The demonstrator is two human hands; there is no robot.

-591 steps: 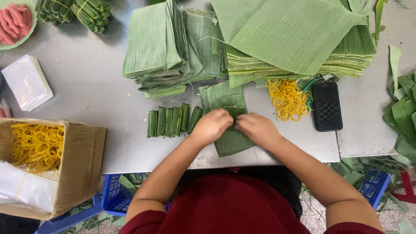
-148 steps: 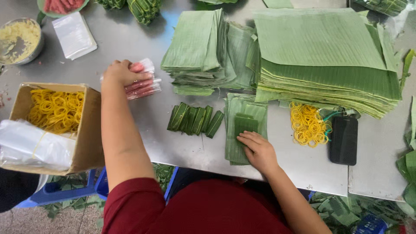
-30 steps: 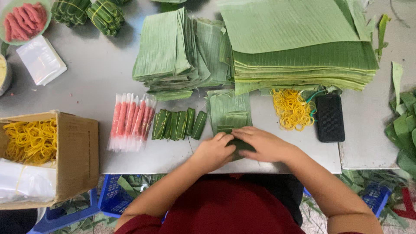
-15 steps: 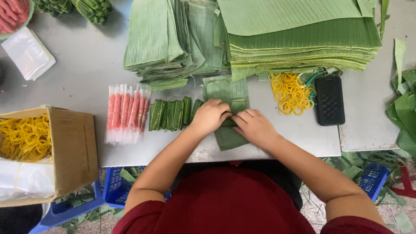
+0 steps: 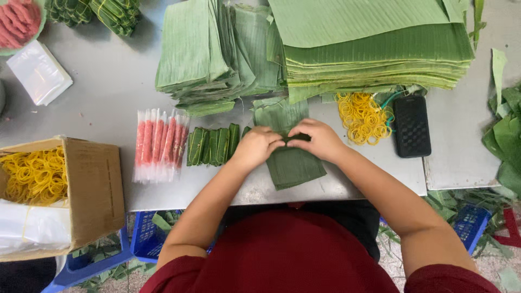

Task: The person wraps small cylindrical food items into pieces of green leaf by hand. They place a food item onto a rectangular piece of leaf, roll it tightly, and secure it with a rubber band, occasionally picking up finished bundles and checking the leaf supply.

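Observation:
My left hand [image 5: 257,148] and my right hand [image 5: 317,139] meet fingertip to fingertip on a dark green banana leaf strip [image 5: 293,163] lying on the grey metal table [image 5: 103,97]. Both hands pinch and fold the strip's middle; what is inside the fold is hidden. Left of my left hand lies a row of several small leaf-wrapped rolls [image 5: 213,145]. Further left is a pack of pink sausage sticks in clear wrappers [image 5: 159,144].
Stacks of cut banana leaves [image 5: 374,43] and folded leaves [image 5: 211,51] fill the table's back. A pile of yellow rubber bands [image 5: 362,116] and a black phone [image 5: 411,126] sit right. A cardboard box of rubber bands [image 5: 54,190] stands left. Blue crates [image 5: 146,239] are below.
Half a second ago my hands pressed on the strip nearer its lower part; now the fingertips are drawn together higher on it. The view has shifted slightly.

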